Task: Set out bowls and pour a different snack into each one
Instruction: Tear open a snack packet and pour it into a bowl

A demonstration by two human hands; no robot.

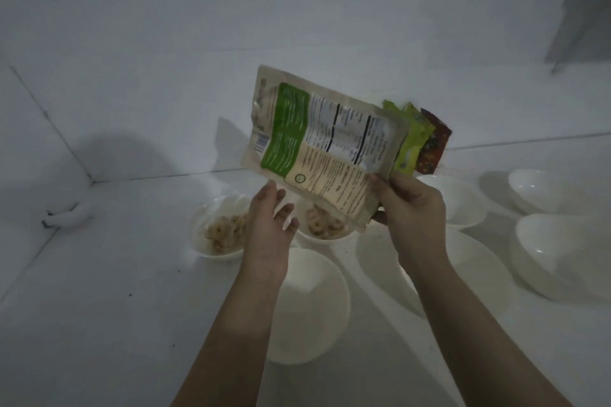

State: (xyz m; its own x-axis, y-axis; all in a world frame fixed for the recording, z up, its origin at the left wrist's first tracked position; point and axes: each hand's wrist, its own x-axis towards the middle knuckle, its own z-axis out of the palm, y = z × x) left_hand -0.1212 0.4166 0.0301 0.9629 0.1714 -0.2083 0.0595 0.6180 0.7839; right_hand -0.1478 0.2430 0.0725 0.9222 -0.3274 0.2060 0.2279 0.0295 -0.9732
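My right hand (410,208) grips the lower corner of a beige and green snack pouch (317,142), held up above the bowls. Just under the pouch's bottom edge my left hand (269,228) hangs with its fingers spread and nothing in it. Two white bowls hold pale ring-shaped snacks: a left bowl (211,249) and a middle bowl (317,236) partly hidden behind my hands and the pouch. A large white bowl (310,307) without snacks lies below my left wrist. Behind the pouch stand a green packet (413,142) and a dark red packet (434,145).
More white bowls sit to the right: one behind my right hand (463,201), a big one under my right forearm (479,274), and two at the far right (535,188) (562,254). White walls meet in a corner (91,180) at the left. The surface is white.
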